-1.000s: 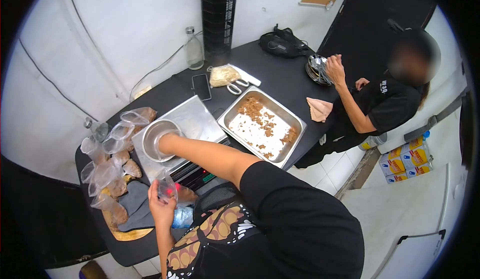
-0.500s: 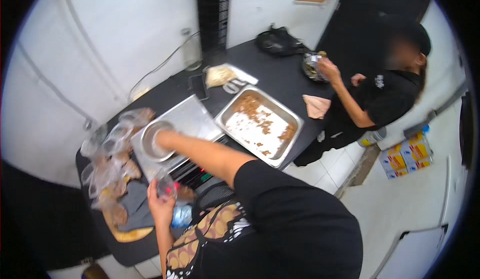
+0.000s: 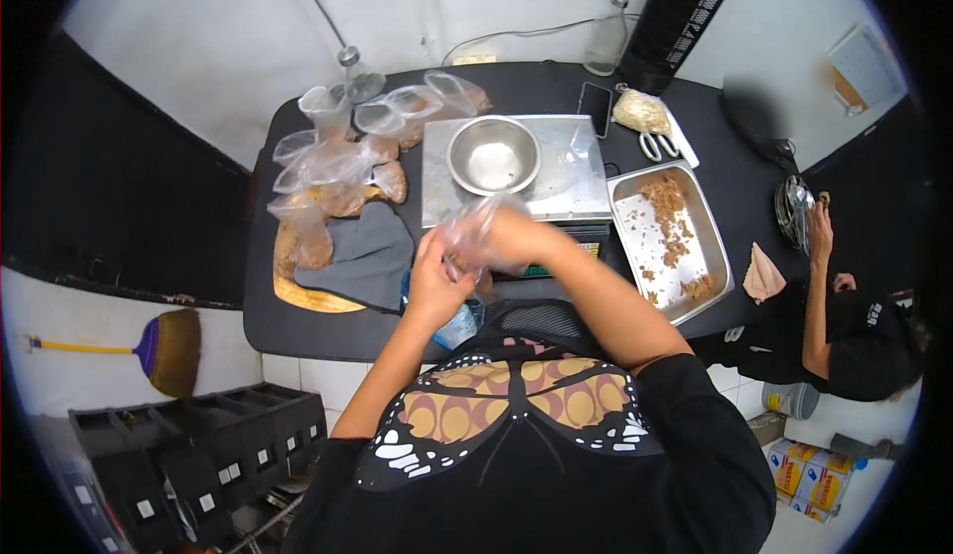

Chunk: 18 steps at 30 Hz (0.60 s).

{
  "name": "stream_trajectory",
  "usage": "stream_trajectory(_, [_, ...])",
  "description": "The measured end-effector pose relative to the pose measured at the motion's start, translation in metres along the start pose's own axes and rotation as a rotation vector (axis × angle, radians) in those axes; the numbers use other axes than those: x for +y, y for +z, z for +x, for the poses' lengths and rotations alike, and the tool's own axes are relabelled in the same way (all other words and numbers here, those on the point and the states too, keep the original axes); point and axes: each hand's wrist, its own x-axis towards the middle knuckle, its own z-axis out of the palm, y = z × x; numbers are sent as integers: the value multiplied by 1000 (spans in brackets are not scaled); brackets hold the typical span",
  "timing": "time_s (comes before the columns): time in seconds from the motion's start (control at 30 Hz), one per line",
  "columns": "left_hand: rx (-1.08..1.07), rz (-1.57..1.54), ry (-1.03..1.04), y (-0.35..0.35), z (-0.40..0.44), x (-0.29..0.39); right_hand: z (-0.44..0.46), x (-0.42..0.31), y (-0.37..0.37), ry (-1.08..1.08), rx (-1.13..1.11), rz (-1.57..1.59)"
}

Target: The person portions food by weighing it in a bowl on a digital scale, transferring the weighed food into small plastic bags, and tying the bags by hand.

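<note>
The left hand (image 3: pixel 439 281) curls its fingers around the lower part of a clear plastic bag (image 3: pixel 478 224), gripping it in front of the person's chest, just past the near edge of the steel platform of a digital scale (image 3: pixel 571 182). The right hand (image 3: pixel 513 236) is at the upper part of the same bag — its fingers are blurred behind the film, so I cannot tell whether they are spread or pressed together.

On the platform, just beyond the hands, stands a round steel bowl (image 3: pixel 493 157). Right of the scale lies a rectangular steel pan (image 3: pixel 650 266) with brown crumbly food (image 3: pixel 672 226) scattered over its bottom. To the left, knotted-looking clusters of filled plastic bags (image 3: pixel 342 167) crowd the bench (image 3: pixel 298 334), some next to a grey cloth (image 3: pixel 367 256). A blue packet (image 3: pixel 459 326) sits below the left hand.

Behind the pan are a phone (image 3: pixel 596 107), white-handled scissors (image 3: pixel 659 147) and a bag of pale food (image 3: pixel 642 112). At the bench's right end, a co-worker's hand (image 3: pixel 820 231) is at a metal pot (image 3: pixel 793 211) — a peach cloth (image 3: pixel 762 274) lies near it.
</note>
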Motion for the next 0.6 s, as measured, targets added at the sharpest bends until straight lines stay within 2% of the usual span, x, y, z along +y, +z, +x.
stream_trajectory(0.03, [27, -16, 83, 3, 1, -5, 2, 0, 19, 41, -58, -231])
stream_trajectory(0.1, [80, -46, 245, 7, 3, -14, -14, -40, 3, 62, -126, -191])
stream_trajectory(0.13, [25, 13, 191, 3, 0, -12, -10, -16, 37, -37, 135, -114])
stream_trajectory(0.23, [55, 179, 310, -3, -6, 1, -15, -31, 33, -48, 199, -67])
stream_trajectory(0.27, [67, 191, 301, -4, -8, 6, -16, -33, 35, -34, 280, -163])
stream_trajectory(0.37, [88, 199, 266, -6, -11, 12, -21, -40, 30, -21, 253, -394])
stream_trajectory(0.47, [81, 166, 255, -6, -6, 0, -24, -30, 28, -95, 406, -438])
stream_trajectory(0.6, [75, 123, 239, -6, -8, -1, -23, -25, 23, -22, 313, -361])
